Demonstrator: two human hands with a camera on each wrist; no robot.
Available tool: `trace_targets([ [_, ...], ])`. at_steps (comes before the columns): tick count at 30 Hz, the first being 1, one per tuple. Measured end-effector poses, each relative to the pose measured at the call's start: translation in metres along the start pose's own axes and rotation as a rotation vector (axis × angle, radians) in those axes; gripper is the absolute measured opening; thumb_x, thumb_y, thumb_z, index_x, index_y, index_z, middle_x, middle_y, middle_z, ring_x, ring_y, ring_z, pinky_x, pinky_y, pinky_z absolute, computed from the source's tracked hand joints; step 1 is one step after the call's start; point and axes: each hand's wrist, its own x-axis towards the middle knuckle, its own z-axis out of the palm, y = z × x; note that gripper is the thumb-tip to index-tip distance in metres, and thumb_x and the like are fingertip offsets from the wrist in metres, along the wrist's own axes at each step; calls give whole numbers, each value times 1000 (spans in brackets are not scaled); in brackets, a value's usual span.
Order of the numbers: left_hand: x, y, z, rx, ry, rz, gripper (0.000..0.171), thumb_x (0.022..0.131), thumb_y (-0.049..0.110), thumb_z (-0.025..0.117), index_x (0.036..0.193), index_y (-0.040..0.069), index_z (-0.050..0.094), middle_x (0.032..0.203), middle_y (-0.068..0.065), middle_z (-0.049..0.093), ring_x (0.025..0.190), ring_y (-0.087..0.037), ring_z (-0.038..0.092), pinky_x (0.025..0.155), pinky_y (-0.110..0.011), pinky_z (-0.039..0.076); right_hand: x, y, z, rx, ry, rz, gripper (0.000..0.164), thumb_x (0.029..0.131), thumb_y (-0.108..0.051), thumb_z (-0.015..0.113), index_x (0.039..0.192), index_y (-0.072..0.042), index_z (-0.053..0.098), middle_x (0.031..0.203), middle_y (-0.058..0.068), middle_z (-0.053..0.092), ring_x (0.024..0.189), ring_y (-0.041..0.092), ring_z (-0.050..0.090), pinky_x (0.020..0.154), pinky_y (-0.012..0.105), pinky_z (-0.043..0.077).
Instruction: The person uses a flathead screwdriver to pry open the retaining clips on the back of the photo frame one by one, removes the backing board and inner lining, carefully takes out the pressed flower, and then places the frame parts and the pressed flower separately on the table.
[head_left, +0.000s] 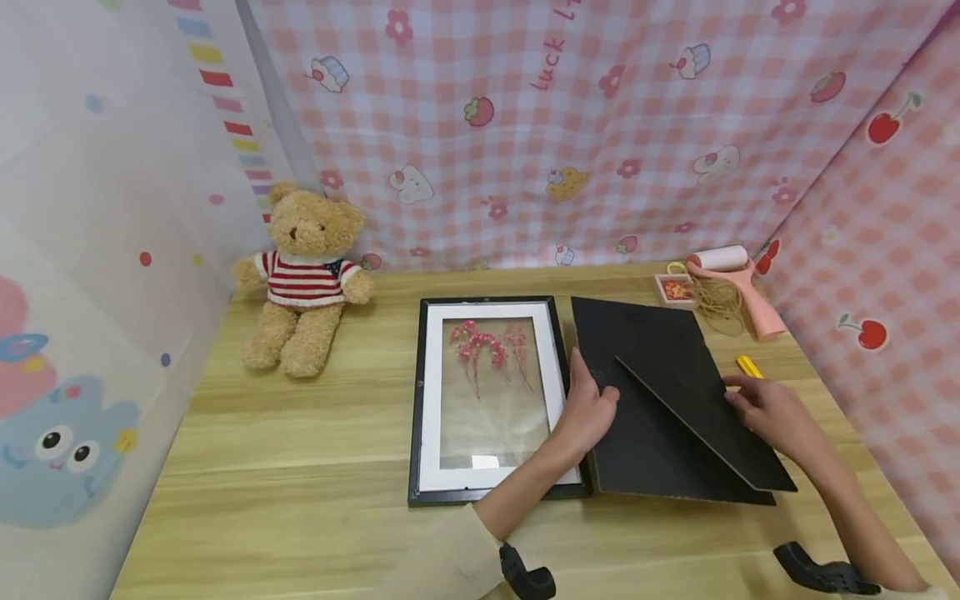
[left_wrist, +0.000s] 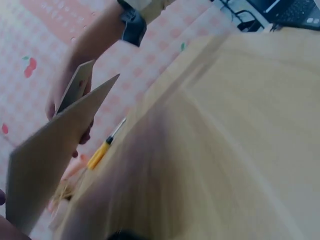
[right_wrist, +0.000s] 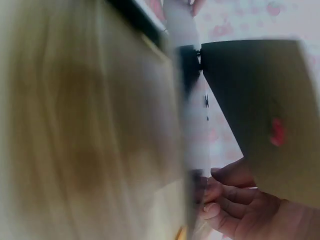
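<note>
A black picture-frame backing board point(head_left: 637, 333) is raised off the table, its fold-out stand point(head_left: 705, 408) hinged partly away from it. At its left edge, my left hand point(head_left: 585, 408) grips the board, thumb on the black face. My right hand point(head_left: 776, 417) holds the right edge beside the stand; in the right wrist view, part of this hand point(right_wrist: 240, 205) is hidden behind the stand point(right_wrist: 270, 110). To the left lies a black picture frame point(head_left: 417, 400) with a white mat point(head_left: 432, 417) and pink dried flowers point(head_left: 480, 346) under the left hand's side.
A yellow-handled screwdriver point(left_wrist: 100, 154) lies right of the board. At the back right are a pink lint roller point(head_left: 753, 300), twine point(head_left: 718, 302) and a small box point(head_left: 675, 290). A teddy bear point(head_left: 306, 279) sits at the back left, before the patterned curtain point(head_left: 517, 167).
</note>
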Motion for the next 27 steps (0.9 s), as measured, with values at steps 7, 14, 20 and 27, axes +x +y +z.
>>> trace_targets([
  [7, 7, -9, 33, 29, 16, 1, 90, 105, 10, 51, 175, -1, -4, 184, -21, -8, 171, -31, 4, 138, -48, 19, -4, 29, -1, -78, -16, 31, 27, 105, -7, 67, 119, 16, 70, 90, 26, 76, 74, 25, 61, 66, 36, 50],
  [14, 13, -23, 49, 87, 23, -4, 89, 104, 9, 52, 176, 3, 0, 183, -21, -12, 171, -35, 5, 134, -52, 29, 1, 70, 16, -39, 76, 18, 23, 104, -9, 69, 115, 12, 71, 75, 9, 67, 64, 17, 53, 60, 32, 42],
  [20, 20, -34, 65, 149, 24, 35, 94, 102, 6, 57, 178, 12, 2, 183, -23, -15, 171, -37, 5, 128, -51, 38, 7, 82, 13, -89, 42, 36, 27, 104, -7, 68, 114, 17, 67, 73, 12, 63, 64, 21, 54, 60, 39, 45],
  [27, 28, -45, 85, 174, 50, 107, 96, 102, 4, 58, 179, 18, 1, 182, -20, -21, 171, -34, 4, 121, -44, 45, 6, 52, -8, -224, -103, 106, 31, 103, 1, 60, 118, 28, 58, 90, 33, 69, 78, 45, 66, 74, 61, 57],
])
